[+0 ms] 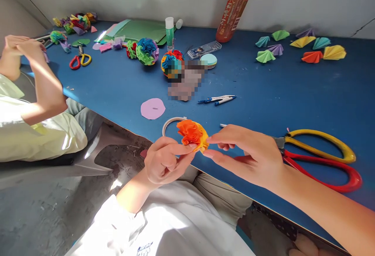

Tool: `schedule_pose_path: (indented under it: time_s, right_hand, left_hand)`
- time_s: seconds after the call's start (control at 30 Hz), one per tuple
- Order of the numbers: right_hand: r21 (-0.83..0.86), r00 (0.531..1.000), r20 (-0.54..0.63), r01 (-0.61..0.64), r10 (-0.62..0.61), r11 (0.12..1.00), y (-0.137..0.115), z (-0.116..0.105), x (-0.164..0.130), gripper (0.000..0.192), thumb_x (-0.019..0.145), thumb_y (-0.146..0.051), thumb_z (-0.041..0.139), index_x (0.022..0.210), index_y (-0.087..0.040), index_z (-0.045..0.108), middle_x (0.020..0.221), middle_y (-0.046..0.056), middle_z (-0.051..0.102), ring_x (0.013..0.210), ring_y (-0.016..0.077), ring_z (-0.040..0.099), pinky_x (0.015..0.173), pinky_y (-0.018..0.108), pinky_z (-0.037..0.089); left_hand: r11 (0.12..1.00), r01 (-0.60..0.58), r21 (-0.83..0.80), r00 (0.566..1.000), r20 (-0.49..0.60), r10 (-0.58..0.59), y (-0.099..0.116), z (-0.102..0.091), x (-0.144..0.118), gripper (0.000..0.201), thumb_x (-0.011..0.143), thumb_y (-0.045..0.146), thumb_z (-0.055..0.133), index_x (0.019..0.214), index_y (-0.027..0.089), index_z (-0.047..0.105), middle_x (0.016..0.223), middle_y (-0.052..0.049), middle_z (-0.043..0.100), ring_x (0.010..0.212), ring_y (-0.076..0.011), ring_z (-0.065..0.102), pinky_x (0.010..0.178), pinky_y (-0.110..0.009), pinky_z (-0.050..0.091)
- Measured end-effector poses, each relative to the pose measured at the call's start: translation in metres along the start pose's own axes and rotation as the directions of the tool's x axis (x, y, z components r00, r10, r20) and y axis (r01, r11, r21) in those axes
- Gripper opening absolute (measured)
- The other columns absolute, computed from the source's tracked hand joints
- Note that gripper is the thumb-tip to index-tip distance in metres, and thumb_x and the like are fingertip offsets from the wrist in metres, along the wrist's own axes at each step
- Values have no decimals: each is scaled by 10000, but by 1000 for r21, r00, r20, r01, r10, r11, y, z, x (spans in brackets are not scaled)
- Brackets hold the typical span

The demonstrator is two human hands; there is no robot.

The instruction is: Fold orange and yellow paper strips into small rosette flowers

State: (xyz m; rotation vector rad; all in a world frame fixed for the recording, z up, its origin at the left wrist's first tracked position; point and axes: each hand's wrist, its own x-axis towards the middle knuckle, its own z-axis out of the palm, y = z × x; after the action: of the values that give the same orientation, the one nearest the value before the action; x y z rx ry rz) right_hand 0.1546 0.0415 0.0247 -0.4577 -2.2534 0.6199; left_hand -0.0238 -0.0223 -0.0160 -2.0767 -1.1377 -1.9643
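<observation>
My left hand (165,160) pinches a small ruffled paper flower (190,133), orange on one side and yellow on the other, above the table's front edge. At its yellow edge, the thumb and forefinger of my right hand (249,152) close on the paper. Large scissors (320,133) with one yellow and one red handle lie beneath my right hand, which hides most of the blades. Just behind the flower is a roll of tape (168,125), partly covered. A lilac paper disc (152,109) lies left of it, and blue-and-white pens (225,100) lie farther back.
Folded paper fans (312,57) lie at the back right. An orange bottle (234,10), a glue stick (170,33), paper balls (147,51) and green sheets (143,31) stand or lie along the back. At left sits another person (38,76), near small scissors (80,59).
</observation>
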Motion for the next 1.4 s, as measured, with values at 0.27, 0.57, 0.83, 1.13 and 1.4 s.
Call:
schedule_pose_path:
  time_s: [0.27, 0.57, 0.83, 1.13, 1.4]
  right_hand:
    - [534, 843, 236, -528, 483, 660, 3, 9, 1, 490, 803, -489, 680, 1233, -296, 549, 1270, 98, 578, 1083, 220, 610, 806, 354, 571]
    - [704, 800, 314, -557, 511, 441, 10, 11, 5, 364, 747, -391, 768, 1079, -305, 648, 1186, 55, 651, 1020, 170, 633, 774, 281, 579]
    - [642, 788, 207, -557, 580, 527, 23, 13, 3, 355, 742, -401, 760, 1056, -270, 661, 1121, 55, 675, 982, 198, 654, 757, 315, 588]
    - [15, 976, 102, -194, 191, 981, 40, -11, 4, 304, 850, -160, 553, 1102, -303, 645, 1248, 55, 609, 1139, 231, 596, 867, 407, 564]
    - [65, 967, 69, -248, 243, 967, 38, -9, -1, 471, 894, -132, 464, 1323, -324, 490, 1348, 38, 546, 1197, 217, 566, 936, 413, 545]
  left_hand:
    - [984, -178, 9, 984, 24, 178, -8, -2, -2, 401, 754, 21, 700, 656, 206, 358, 716, 36, 740, 614, -87, 685, 546, -165, 586]
    - [983, -90, -160, 994, -76, 79, -21, 8, -18, 215, 777, 114, 732, 785, 181, 527, 925, -28, 764, 774, -133, 746, 622, -190, 633]
    - [912, 327, -247, 941, -9, -339, -20, 12, -12, 234, 814, 222, 712, 987, 184, 559, 976, -43, 697, 809, -118, 716, 693, -227, 627]
    - [788, 616, -19, 755, 301, -583, -24, 0, 1, 404, 782, 358, 728, 1132, 234, 569, 1343, -94, 555, 1202, -204, 581, 863, -274, 545]
    - [781, 571, 253, 647, 447, -618, -21, 7, 3, 499, 784, 305, 723, 1235, 251, 518, 1239, -63, 650, 1034, -216, 662, 880, -371, 533]
